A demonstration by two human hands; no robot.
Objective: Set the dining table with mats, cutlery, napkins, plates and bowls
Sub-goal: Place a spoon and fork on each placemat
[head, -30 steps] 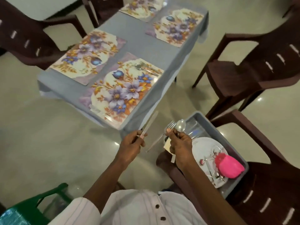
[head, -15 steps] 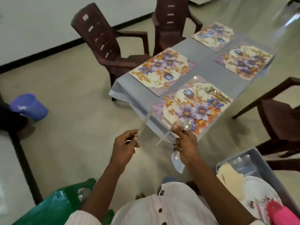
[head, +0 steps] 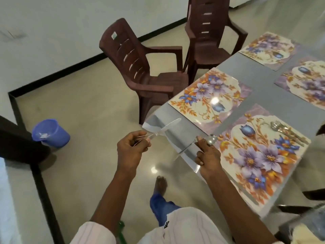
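Observation:
My left hand (head: 131,147) pinches a table knife (head: 168,126) by its handle, the blade pointing up and right toward the table corner. My right hand (head: 208,155) grips a spoon (head: 212,139) and at least one more piece of cutlery, held over the near corner of the grey table (head: 260,95). Several floral place mats lie on the table. The nearest mat (head: 260,155) has a spoon and fork (head: 284,130) at its far right edge. The mat to the left (head: 211,95) is bare.
Two brown plastic chairs (head: 140,67) stand at the table's far side. A blue bucket (head: 51,132) sits on the floor at left. A dark chair edge (head: 309,194) and a grey tub (head: 306,226) are at the lower right. My foot (head: 160,184) is on the floor below.
I have stepped left around the table corner, so the table now lies to my right and the tub has nearly left view. Both hands still hold the same cutlery.

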